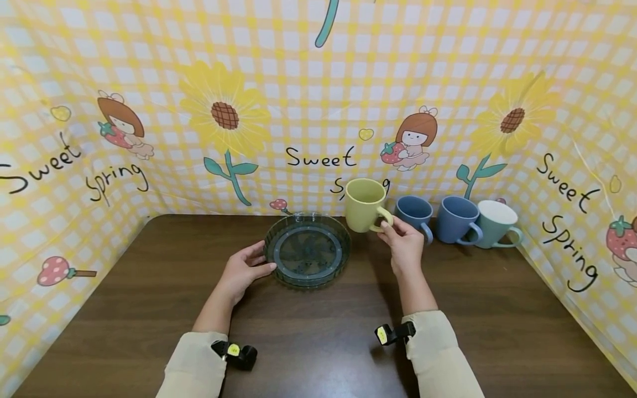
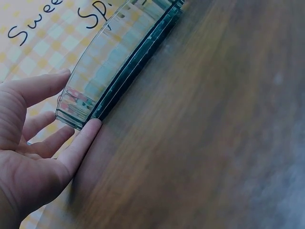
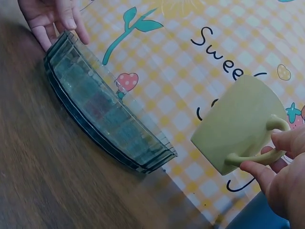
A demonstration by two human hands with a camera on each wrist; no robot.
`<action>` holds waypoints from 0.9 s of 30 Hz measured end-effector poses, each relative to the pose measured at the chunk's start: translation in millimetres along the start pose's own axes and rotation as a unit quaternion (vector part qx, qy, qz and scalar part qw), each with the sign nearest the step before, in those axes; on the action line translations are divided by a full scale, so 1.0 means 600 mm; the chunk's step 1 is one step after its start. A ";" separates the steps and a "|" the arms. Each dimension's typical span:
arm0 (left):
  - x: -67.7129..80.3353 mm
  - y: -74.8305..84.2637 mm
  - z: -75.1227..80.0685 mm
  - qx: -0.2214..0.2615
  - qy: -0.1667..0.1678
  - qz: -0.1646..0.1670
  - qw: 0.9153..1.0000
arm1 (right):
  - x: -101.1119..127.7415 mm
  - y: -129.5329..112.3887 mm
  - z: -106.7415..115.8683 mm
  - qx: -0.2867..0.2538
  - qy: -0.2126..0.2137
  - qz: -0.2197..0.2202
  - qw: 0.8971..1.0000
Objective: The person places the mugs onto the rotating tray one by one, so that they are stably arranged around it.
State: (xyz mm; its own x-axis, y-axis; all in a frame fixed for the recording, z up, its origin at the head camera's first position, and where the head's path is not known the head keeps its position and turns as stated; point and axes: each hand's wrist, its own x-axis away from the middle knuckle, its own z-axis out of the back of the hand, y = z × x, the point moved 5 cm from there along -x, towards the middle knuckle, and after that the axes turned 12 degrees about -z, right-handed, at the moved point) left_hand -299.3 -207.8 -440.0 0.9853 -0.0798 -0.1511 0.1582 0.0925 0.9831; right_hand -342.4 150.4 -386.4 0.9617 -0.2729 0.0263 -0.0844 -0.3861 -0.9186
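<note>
My right hand point(image 1: 405, 246) pinches the handle of a yellow-green mug point(image 1: 365, 205), which is held upright above the table, at the right of a round clear tray point(image 1: 311, 251). In the right wrist view the mug point(image 3: 243, 124) has its handle between thumb and fingers. My left hand point(image 1: 244, 272) touches the tray's left side with spread, fairly straight fingers. The left wrist view shows a fingertip at the rim and another low on the wall of the tray point(image 2: 114, 62). The tray has a dark greenish tint and a ribbed wall, and no mug stands in it.
At the right back stand a dark blue mug point(image 1: 414, 209), partly behind my right hand, a lighter blue mug point(image 1: 457, 221) and a green mug point(image 1: 495, 224) with a white inside. The brown wooden table point(image 1: 308, 342) meets checked cloth walls point(image 1: 308, 99) at its back and sides.
</note>
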 end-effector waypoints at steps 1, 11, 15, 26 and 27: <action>-0.001 0.000 0.000 0.000 0.000 0.000 1.000 | 0.000 0.000 -0.001 0.001 -0.001 -0.001 1.000; -0.002 -0.002 -0.001 0.001 -0.001 0.000 1.000 | 0.003 0.005 -0.015 -0.006 -0.003 -0.010 1.000; -0.001 -0.001 0.000 -0.004 0.000 0.003 1.000 | 0.003 0.005 -0.022 0.005 -0.008 -0.014 1.000; 0.001 0.003 0.000 -0.010 -0.001 0.003 1.000 | 0.004 0.002 -0.044 0.021 -0.022 -0.021 0.999; 0.001 0.003 0.000 -0.010 -0.002 0.003 1.000 | 0.004 0.001 -0.045 0.023 -0.023 -0.022 0.999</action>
State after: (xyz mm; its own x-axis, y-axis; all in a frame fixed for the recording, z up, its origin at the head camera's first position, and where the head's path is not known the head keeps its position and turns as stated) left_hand -298.5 -207.6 -438.1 0.9861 -0.0825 -0.1445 0.1533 0.1122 0.9818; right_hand -347.4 125.8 -376.4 0.9752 -0.2158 0.0495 -0.0314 -0.3562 -0.9339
